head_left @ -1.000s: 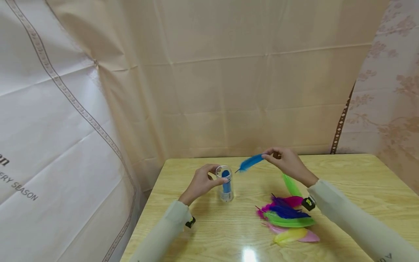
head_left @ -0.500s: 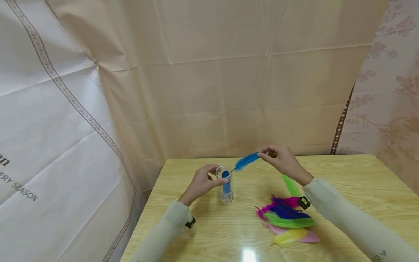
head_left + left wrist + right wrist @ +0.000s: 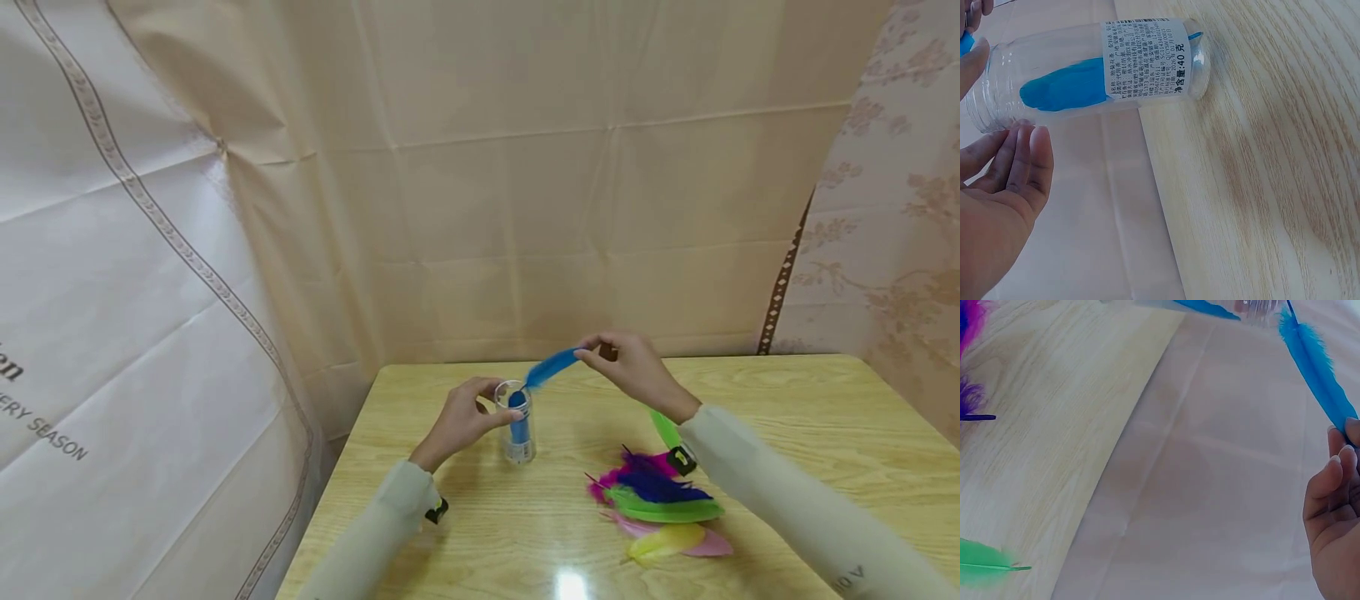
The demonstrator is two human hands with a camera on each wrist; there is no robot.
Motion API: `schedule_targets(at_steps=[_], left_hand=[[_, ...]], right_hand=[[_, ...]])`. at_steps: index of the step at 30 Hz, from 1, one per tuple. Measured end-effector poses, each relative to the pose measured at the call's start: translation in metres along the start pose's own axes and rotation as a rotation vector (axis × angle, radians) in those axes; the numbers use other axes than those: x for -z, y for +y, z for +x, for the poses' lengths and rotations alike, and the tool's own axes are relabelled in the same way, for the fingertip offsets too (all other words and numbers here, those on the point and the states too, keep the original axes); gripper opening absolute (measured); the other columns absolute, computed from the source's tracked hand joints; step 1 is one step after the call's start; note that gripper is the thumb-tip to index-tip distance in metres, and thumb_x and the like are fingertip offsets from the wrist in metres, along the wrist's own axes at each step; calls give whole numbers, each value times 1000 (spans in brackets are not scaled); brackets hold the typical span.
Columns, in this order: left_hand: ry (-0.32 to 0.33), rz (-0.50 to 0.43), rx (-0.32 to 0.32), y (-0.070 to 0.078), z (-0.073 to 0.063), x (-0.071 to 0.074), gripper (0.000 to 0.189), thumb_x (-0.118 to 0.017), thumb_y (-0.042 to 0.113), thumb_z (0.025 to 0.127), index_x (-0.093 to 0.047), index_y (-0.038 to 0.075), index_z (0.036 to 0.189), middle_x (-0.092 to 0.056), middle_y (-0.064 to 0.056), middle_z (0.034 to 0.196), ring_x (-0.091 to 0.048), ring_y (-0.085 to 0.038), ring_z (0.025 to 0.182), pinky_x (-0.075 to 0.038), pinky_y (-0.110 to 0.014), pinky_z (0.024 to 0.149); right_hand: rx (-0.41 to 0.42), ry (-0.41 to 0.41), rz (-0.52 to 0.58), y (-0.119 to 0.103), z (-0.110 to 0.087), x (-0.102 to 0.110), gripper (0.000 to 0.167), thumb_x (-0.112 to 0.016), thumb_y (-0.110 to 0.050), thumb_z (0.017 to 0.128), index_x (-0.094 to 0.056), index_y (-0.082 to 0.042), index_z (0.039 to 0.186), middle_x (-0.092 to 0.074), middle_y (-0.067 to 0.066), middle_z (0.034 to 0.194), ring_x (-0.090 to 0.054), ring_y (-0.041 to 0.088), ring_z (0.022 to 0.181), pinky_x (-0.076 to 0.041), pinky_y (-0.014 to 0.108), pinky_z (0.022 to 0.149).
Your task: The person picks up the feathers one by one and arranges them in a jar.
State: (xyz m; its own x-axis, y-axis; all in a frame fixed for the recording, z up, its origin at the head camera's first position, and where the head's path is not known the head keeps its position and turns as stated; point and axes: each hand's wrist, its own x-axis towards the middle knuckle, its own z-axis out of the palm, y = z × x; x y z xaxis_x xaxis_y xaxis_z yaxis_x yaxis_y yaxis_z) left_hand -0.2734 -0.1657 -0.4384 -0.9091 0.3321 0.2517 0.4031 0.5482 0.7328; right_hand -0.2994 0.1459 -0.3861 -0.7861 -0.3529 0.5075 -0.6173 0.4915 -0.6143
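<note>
My left hand [image 3: 467, 418] grips a clear plastic jar [image 3: 528, 446] near its top, thumb on one side and fingers on the other. The jar stands upright on the table, open at the top. Through its wall in the left wrist view shows a blue feather [image 3: 1063, 85], partly behind a white printed label [image 3: 1147, 57]. My right hand [image 3: 633, 371] pinches a second blue feather [image 3: 553, 367] by its tip. That feather slants down to the left, its quill end right at the jar's rim. The right wrist view shows the pinch [image 3: 1335, 506] from the side.
Right of the jar lies a loose pile of feathers: magenta, dark blue [image 3: 652, 487], green [image 3: 660, 506], pink [image 3: 716, 544] and yellow [image 3: 667, 542]. Another green feather [image 3: 664, 427] lies behind it, partly under my right forearm. Cloth [image 3: 480, 208] hangs behind the wooden table [image 3: 787, 400].
My right hand has moved left, bringing the blue feather's quill from a short way off to the jar's rim. My left hand and the jar have stayed in place.
</note>
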Motion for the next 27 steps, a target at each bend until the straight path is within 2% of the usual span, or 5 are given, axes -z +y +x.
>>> schedule_targets(at_steps=[6,11,19,27], left_hand=[[-7,-15,9,3,-1,1,56,-82,48,87,-68,17,132,-67,2,115,-61,-18,104,-56,-34,82],[-11,-18,20,5,-1,1,60,-82,47,87,-66,13,135,-67,1,116,-60,-14,103,-55,-33,82],[-7,-13,34,5,-1,1,54,-82,49,86,-68,20,130,-67,6,114,-61,-12,102,-56,-32,82],[-11,-6,38,4,-1,2,57,-81,51,87,-67,21,132,-66,9,114,-61,-11,102,-56,-32,83]], right_hand=[[94,24,-38,-5,5,-10,5,-75,-16,96,-76,-12,100,-60,-5,77,-49,13,63,-43,26,56],[148,28,-29,-5,8,-16,3,-76,-12,95,-77,-11,98,-62,-5,77,-50,10,61,-44,24,55],[193,-6,-65,-6,9,-22,6,-76,-11,95,-76,-12,100,-66,-6,86,-51,9,67,-47,24,58],[259,-5,-90,-7,13,-31,7,-78,-8,92,-76,-12,98,-62,-8,82,-48,8,66,-44,24,56]])
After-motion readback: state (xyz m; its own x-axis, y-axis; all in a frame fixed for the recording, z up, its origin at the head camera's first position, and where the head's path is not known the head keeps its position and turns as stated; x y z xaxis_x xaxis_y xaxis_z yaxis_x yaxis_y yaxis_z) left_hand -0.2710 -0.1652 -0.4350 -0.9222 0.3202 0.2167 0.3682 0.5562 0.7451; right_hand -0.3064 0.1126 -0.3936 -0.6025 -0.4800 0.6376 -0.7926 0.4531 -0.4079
